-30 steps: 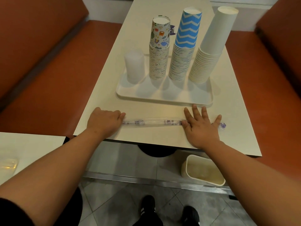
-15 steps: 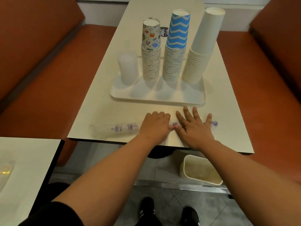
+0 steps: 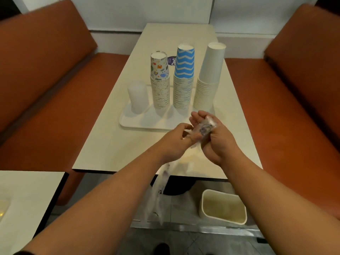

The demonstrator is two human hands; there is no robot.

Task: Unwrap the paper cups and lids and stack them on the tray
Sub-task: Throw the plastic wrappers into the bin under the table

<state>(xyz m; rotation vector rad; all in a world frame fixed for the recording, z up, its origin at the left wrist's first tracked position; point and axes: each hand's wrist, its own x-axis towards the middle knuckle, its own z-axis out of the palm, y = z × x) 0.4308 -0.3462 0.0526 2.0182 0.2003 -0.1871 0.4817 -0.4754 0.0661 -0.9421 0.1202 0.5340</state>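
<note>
Clear printed plastic wrapper (image 3: 205, 128) sits mid-frame, bunched in right hand (image 3: 214, 138), fingers curled round it. Left hand (image 3: 176, 138) pinches the strip; its loose tail dangles off the table edge. Risk: the tail snags or slips free, or an elbow knocks the cup stacks on white plastic tray (image 3: 128, 124), upper centre.

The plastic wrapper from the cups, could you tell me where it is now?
In the head view the plastic wrapper is bunched between both hands above the table's near edge, just in front of the tray, with a loose tail hanging below.
</note>
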